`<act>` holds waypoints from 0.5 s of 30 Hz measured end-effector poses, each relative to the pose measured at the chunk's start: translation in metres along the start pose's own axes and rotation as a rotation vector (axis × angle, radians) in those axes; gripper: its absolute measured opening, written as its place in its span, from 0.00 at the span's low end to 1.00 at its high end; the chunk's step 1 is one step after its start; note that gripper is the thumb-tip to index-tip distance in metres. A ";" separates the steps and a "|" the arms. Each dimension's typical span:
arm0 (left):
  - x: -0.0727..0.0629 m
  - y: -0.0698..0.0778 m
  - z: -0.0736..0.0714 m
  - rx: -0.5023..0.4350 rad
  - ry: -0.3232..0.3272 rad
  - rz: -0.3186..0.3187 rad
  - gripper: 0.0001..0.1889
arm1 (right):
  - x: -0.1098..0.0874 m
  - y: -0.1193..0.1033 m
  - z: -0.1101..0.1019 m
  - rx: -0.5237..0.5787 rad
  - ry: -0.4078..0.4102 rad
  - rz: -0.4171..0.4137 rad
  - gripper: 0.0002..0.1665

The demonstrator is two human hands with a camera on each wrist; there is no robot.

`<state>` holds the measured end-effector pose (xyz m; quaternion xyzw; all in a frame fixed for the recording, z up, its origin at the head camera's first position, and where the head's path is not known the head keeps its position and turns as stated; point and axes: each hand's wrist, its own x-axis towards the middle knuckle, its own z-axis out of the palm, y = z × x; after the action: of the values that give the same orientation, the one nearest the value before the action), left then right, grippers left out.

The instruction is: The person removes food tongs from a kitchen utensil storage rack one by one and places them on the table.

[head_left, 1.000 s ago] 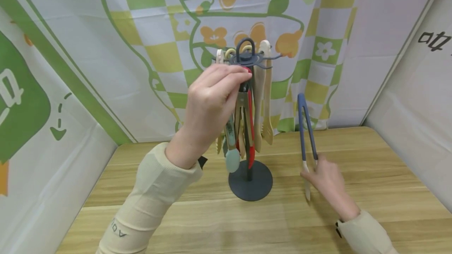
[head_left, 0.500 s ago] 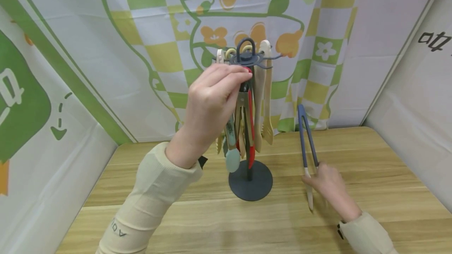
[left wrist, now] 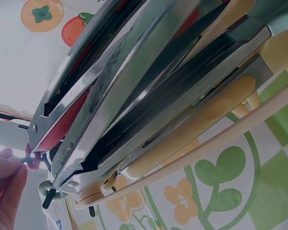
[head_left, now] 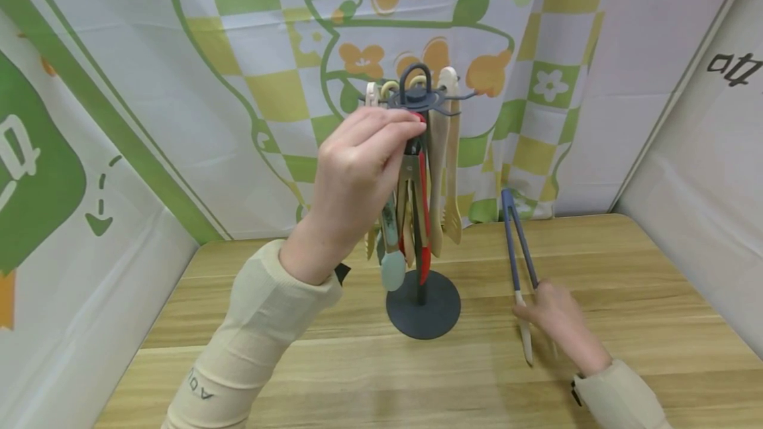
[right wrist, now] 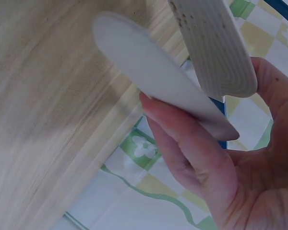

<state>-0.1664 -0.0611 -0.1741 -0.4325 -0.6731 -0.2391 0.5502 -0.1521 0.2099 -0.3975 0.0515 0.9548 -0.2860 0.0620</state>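
A dark utensil rack (head_left: 423,320) stands mid-table with several tongs hanging from its hooks. My left hand (head_left: 357,171) is raised at its top; in the left wrist view its fingertips (left wrist: 12,165) pinch a hook end beside the red ring of hanging tongs (left wrist: 65,127). Red-edged tongs (head_left: 425,263) and a pale green tip (head_left: 392,271) hang below. At the right, my right hand (head_left: 560,320) grips blue tongs (head_left: 512,243) by their white lower part, joint end up. Close up, both white tips (right wrist: 153,67) show, spread apart between thumb and fingers.
Wooden tabletop (head_left: 286,369) surrounds the rack. A patterned curtain (head_left: 250,45) hangs directly behind, with white fabric walls at left and right. Beige tongs (head_left: 452,171) hang on the rack's right side.
My right hand has come slightly down and nearer with the blue tongs, whose joint end now stands lower. The left hand and the rack have stayed put.
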 end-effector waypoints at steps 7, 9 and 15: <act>0.000 0.001 0.000 0.003 -0.006 -0.001 0.12 | 0.001 0.002 0.002 0.005 -0.041 0.013 0.24; 0.000 0.001 0.000 0.002 -0.007 -0.001 0.12 | 0.000 0.002 0.002 0.003 -0.051 0.013 0.24; 0.000 0.000 0.000 -0.003 -0.004 0.000 0.12 | -0.001 0.002 0.002 -0.005 -0.065 0.016 0.21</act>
<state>-0.1662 -0.0612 -0.1743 -0.4338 -0.6739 -0.2392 0.5482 -0.1505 0.2107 -0.4002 0.0498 0.9525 -0.2848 0.0955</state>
